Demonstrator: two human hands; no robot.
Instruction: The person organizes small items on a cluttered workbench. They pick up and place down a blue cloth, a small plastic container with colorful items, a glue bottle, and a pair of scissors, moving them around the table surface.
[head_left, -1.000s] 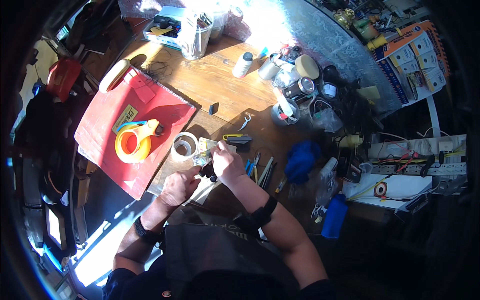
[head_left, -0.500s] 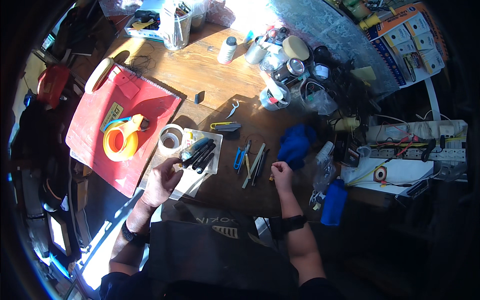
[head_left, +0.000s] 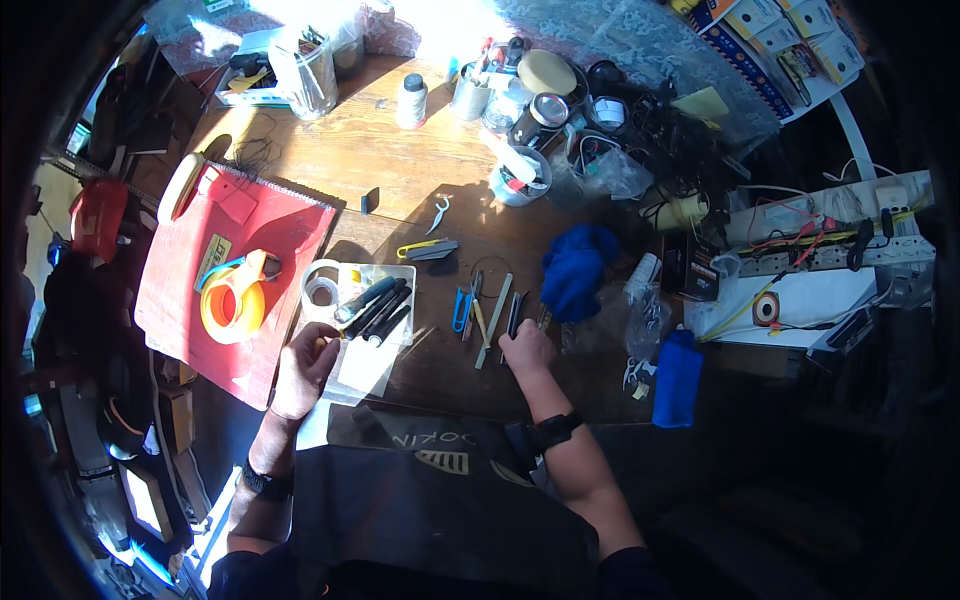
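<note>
My left hand (head_left: 305, 371) is closed at the near left corner of a clear plastic tray (head_left: 402, 330), its fingertips pinched together; what they hold is hidden. In that tray lie several black markers (head_left: 383, 312) beside a teal-grey tube-like thing (head_left: 366, 298). My right hand (head_left: 528, 348) is curled closed over the near end of some slim dark tools (head_left: 514, 314); I cannot make out what lies in its fingers. Left of it are a pale flat stick (head_left: 493, 321), a slim yellow-handled tool (head_left: 480, 325) and blue snips (head_left: 462, 309).
A yellow-grey utility knife (head_left: 428, 249) lies beyond the tray. An orange tape roll (head_left: 228, 300) rests on a red board (head_left: 180, 318) at left. A crumpled blue cloth (head_left: 578, 274), a blue pouch (head_left: 679, 378) and a white tub (head_left: 520, 185) stand to the right and back.
The view has shifted, and table things appear further left. My right hand has moved left, from beside the blue cloth onto the slim dark tools. My left hand stays by the tray's corner.
</note>
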